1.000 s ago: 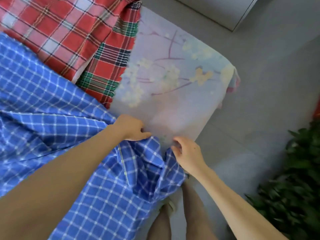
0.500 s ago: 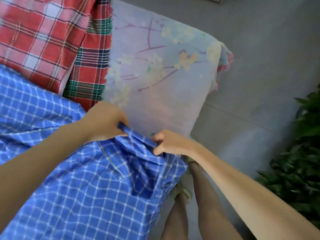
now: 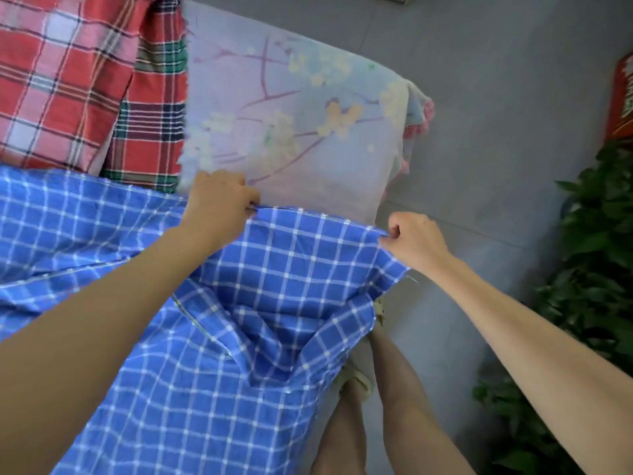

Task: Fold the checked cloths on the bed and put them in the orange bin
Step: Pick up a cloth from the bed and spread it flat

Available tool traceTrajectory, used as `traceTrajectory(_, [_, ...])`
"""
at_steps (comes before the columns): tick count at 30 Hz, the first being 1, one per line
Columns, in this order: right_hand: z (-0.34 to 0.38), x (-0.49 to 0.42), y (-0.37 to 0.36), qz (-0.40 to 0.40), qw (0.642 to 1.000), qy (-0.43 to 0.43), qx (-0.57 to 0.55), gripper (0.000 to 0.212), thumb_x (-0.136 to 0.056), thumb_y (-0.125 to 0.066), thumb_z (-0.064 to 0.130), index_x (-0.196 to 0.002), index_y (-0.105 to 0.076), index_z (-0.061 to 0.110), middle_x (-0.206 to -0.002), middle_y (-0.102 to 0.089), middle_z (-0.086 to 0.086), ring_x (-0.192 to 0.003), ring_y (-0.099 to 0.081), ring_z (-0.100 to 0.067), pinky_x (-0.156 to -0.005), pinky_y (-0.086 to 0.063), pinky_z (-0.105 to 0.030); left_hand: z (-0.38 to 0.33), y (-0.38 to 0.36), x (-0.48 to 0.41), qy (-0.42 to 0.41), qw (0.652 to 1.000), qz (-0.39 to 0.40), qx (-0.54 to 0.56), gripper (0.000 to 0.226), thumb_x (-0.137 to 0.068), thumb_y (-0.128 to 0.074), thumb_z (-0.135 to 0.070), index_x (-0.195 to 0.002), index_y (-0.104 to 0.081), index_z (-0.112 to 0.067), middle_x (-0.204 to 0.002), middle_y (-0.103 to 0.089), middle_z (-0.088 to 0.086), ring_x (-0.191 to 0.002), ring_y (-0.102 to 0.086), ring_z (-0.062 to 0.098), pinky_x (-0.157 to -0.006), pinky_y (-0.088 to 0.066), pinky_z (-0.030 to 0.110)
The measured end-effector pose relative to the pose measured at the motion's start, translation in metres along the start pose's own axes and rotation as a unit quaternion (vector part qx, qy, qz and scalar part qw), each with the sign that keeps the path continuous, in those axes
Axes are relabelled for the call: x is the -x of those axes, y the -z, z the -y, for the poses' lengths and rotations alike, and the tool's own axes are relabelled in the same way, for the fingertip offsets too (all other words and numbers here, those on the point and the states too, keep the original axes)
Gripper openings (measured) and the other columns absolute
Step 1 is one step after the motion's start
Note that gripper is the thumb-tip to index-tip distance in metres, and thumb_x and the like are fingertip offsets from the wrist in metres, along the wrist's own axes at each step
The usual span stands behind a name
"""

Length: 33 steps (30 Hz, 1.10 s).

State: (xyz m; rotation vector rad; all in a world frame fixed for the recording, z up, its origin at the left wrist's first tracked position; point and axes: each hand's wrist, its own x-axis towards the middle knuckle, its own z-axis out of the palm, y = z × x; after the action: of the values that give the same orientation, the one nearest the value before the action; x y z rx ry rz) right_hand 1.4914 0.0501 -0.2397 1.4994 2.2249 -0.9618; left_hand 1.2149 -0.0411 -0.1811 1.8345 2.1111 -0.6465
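**Bed: three cloths on a floral sheet**

Bed (image 3: 308, 138) runs from upper left to centre of frame and is covered by a pale lilac sheet with a branch-and-blossom print. Its corner sits centre right. Blue checked cloth (image 3: 239, 320) covers the lower left, rumpled, and spills over the bed's near edge at the bottom. Red checked cloth (image 3: 58, 80) lies upper left. Red-green plaid cloth (image 3: 147, 125) sits just right of it, partly under its edge. Blue cloth's top edge meets both.
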Motion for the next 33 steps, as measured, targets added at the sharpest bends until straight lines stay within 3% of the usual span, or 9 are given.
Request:
traceTrajectory(2, [-0.005, -0.004, -0.011, -0.032, 0.998, -0.033, 0.030, 0.005, -0.087, -0.051, 0.006, -0.088, -0.055, 0.009, -0.085, -0.061, -0.010, -0.084, -0.057, -0.034, -0.065, -0.039, -0.034, -0.007, -0.014, -0.003, 0.030, 0.999, -0.010, 0.004, 0.031, -0.089, -0.060, -0.031, -0.116, -0.057, -0.017, -0.110, -0.053, 0.011, -0.102, -0.049, 0.033, -0.082, -0.035, 0.041])
traceTrajectory(6, [-0.008, 0.023, -0.031, -0.093, 0.995, -0.040, -0.006, 0.022, -0.090, -0.049, 0.009, -0.111, -0.057, 0.010, -0.103, -0.063, -0.009, -0.095, -0.058, -0.032, -0.073, -0.040, -0.034, -0.017, -0.035, 0.024, -0.033, 0.984, -0.085, 0.154, 0.016, -0.075, -0.074, -0.013, -0.087, -0.065, -0.008, -0.083, -0.060, 0.014, -0.079, -0.059, 0.036, -0.070, -0.047, 0.043])
traceTrajectory(8, [-0.007, 0.048, -0.045, -0.057, 0.997, 0.003, -0.057, 0.018, -0.089, -0.053, 0.013, -0.105, -0.062, 0.015, -0.101, -0.065, -0.002, -0.096, -0.060, -0.024, -0.075, -0.041, -0.030, -0.020, -0.045, 0.049, -0.120, 0.971, -0.061, 0.197, 0.012, -0.077, -0.066, -0.027, -0.079, -0.067, -0.015, -0.075, -0.062, 0.005, -0.073, -0.062, 0.031, -0.067, -0.045, 0.036])
traceTrajectory(11, [0.002, 0.086, -0.069, 0.068, 0.993, 0.071, -0.062, 0.038, -0.087, -0.059, 0.017, -0.124, -0.054, 0.021, -0.124, -0.057, 0.007, -0.116, -0.052, -0.014, -0.090, -0.041, -0.024, -0.020, -0.059, 0.082, -0.173, 0.967, 0.100, 0.159, 0.050, -0.076, -0.035, -0.064, -0.096, -0.068, -0.031, -0.090, -0.063, -0.011, -0.091, -0.059, 0.015, -0.079, -0.035, 0.031])
traceTrajectory(13, [0.008, 0.097, -0.083, 0.134, 0.984, 0.020, -0.114, 0.059, -0.084, -0.063, 0.019, -0.137, -0.039, 0.024, -0.133, -0.049, 0.010, -0.122, -0.048, -0.014, -0.095, -0.041, -0.027, -0.016, -0.074, 0.097, -0.218, 0.966, 0.117, 0.074, 0.057, -0.070, -0.048, -0.073, -0.109, -0.064, -0.035, -0.098, -0.061, -0.013, -0.097, -0.057, 0.014, -0.091, -0.036, 0.033])
traceTrajectory(18, [0.003, 0.097, -0.102, 0.191, 0.814, -0.274, -0.476, 0.031, -0.079, -0.075, 0.015, -0.102, -0.062, 0.000, -0.101, -0.069, -0.010, -0.089, -0.066, -0.023, -0.074, -0.049, -0.029, 0.001, -0.081, 0.111, -0.196, 0.963, 0.176, -0.062, 0.071, -0.088, -0.056, -0.039, -0.147, -0.016, -0.035, -0.132, -0.043, -0.009, -0.126, -0.037, 0.016, -0.114, -0.015, 0.041])
traceTrajectory(22, [-0.016, 0.116, -0.082, 0.165, 0.750, -0.379, -0.516, 0.017, -0.083, -0.071, 0.014, -0.077, -0.058, 0.004, -0.053, -0.061, -0.006, -0.047, -0.062, -0.017, -0.053, -0.057, -0.030, 0.029, -0.078, 0.114, -0.097, 0.990, 0.088, 0.045, 0.035, -0.085, -0.056, -0.017, -0.119, -0.060, -0.028, -0.104, -0.067, -0.009, -0.101, -0.060, 0.016, -0.092, -0.032, 0.033])
traceTrajectory(27, [-0.051, 0.112, -0.044, 0.079, 0.553, -0.452, -0.696, 0.026, -0.093, -0.049, 0.005, -0.068, -0.050, 0.007, -0.033, -0.047, 0.000, -0.027, -0.048, -0.007, -0.034, -0.048, -0.023, 0.068, -0.056, 0.117, 0.030, 0.989, 0.004, 0.143, 0.022, -0.085, -0.064, -0.023, -0.106, -0.068, -0.018, -0.064, -0.065, 0.000, -0.052, -0.053, 0.022, -0.053, -0.037, 0.029])
traceTrajectory(33, [-0.038, 0.062, -0.039, 0.077, 0.544, -0.339, -0.764, 0.061, -0.099, -0.035, 0.002, -0.040, -0.051, 0.006, -0.041, -0.050, -0.001, -0.031, -0.046, -0.010, -0.050, -0.055, -0.022, 0.080, -0.030, 0.094, 0.156, 0.977, 0.017, 0.144, 0.028, -0.092, -0.056, -0.027, -0.116, -0.064, -0.015, -0.093, -0.069, 0.017, -0.080, -0.058, 0.034, -0.068, -0.038, 0.034])
